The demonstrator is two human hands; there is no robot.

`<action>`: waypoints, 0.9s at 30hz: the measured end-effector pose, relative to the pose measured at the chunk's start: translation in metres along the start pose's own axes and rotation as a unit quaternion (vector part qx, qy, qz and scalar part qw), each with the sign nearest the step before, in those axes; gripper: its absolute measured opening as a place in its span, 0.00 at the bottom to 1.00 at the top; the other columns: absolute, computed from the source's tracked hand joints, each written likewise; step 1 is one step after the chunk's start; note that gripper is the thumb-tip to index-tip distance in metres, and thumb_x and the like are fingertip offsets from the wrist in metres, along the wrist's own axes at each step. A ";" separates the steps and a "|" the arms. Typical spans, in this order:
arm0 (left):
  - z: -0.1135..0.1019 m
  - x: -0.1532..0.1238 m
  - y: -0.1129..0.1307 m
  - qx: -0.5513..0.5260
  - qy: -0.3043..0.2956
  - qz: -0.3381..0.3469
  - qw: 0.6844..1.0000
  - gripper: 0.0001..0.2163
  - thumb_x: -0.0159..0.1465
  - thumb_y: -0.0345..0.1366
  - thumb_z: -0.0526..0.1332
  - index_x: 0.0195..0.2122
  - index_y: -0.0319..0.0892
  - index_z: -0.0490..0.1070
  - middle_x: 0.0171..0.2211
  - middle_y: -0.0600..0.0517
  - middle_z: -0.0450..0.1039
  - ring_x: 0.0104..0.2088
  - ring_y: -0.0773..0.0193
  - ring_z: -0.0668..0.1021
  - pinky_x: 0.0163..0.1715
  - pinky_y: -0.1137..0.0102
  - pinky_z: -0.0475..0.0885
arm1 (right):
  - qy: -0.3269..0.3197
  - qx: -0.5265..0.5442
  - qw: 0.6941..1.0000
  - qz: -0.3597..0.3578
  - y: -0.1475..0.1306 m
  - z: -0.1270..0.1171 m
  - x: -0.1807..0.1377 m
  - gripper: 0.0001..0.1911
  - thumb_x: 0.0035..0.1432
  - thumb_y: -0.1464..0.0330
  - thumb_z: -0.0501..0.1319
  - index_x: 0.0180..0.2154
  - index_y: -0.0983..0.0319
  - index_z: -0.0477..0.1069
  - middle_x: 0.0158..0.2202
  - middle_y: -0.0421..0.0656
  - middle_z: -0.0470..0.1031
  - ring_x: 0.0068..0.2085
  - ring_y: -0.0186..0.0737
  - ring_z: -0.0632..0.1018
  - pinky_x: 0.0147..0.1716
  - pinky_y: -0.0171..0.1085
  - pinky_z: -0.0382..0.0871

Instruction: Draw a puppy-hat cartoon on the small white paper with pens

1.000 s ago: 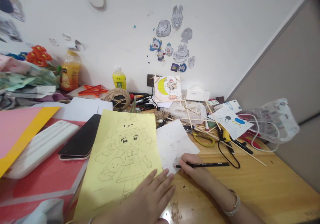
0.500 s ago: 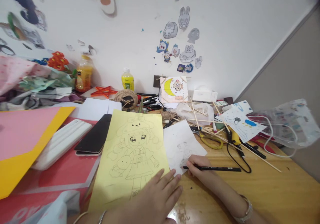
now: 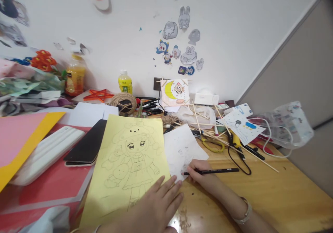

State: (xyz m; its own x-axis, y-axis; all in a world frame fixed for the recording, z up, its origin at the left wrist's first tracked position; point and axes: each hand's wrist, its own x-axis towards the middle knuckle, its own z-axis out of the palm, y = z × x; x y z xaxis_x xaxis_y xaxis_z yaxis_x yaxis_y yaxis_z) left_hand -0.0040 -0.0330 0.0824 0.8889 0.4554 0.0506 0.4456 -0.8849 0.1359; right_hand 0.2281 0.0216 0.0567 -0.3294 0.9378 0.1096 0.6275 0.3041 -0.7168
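A black pencil (image 3: 221, 171) is pinched in my right hand (image 3: 200, 172), its tip touching the lower part of a small white sheet (image 3: 192, 146) with a faint sketch. My left hand (image 3: 161, 205) lies flat with fingers spread, over the lower right of a yellow sheet (image 3: 104, 191) and the near corner of the white one. On the yellow paper is a line drawing of a girl in a dress and an animal-shaped hat, holding a plush figure. My left palm and wrist cover the drawing's lower end.
Left of the yellow sheet lie a black phone (image 3: 87, 143), a white power bank (image 3: 52, 153) and a pink-and-yellow folder (image 3: 26, 136). Behind are a twine roll (image 3: 123, 103) and two bottles (image 3: 125, 82). Thin sticks (image 3: 196, 118), scissors (image 3: 213, 145) and a yellow-handled tool (image 3: 236, 141) sit right.
The whole view has shifted, so things appear farther left. My right hand still holds the pencil on the white sheet, and my left hand stays flat on the paper.
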 end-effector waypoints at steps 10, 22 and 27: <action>0.002 0.001 0.000 0.036 -0.008 0.006 0.999 0.29 0.63 0.42 0.65 0.63 0.34 0.60 0.65 0.40 0.55 0.64 0.43 0.60 0.60 0.52 0.58 | -0.004 0.021 1.000 0.018 -0.005 -0.003 0.000 0.16 0.58 0.69 0.55 0.19 0.59 0.63 0.19 0.38 0.70 0.23 0.35 0.71 0.25 0.33 0.63; 0.007 -0.002 -0.001 0.057 0.021 0.011 0.998 0.30 0.63 0.43 0.65 0.62 0.34 0.61 0.65 0.40 0.55 0.64 0.45 0.59 0.61 0.54 0.54 | -0.031 0.014 0.999 -0.014 -0.005 -0.002 0.001 0.14 0.58 0.68 0.56 0.21 0.60 0.67 0.21 0.39 0.73 0.25 0.35 0.72 0.27 0.33 0.64; 0.008 -0.001 -0.003 0.053 0.021 0.011 0.998 0.30 0.64 0.43 0.64 0.63 0.34 0.61 0.65 0.40 0.55 0.64 0.45 0.59 0.61 0.54 0.54 | -0.031 -0.024 0.999 -0.030 -0.003 -0.001 0.002 0.15 0.58 0.68 0.55 0.20 0.60 0.68 0.21 0.39 0.72 0.26 0.36 0.71 0.26 0.33 0.63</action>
State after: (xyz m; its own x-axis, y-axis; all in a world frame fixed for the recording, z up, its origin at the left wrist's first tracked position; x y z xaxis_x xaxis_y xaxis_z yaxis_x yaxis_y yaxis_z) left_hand -0.0049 -0.0317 0.0745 0.8945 0.4371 0.0941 0.4363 -0.8993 0.0297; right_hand 0.2266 0.0226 0.0597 -0.4104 0.9056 0.1073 0.6375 0.3690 -0.6764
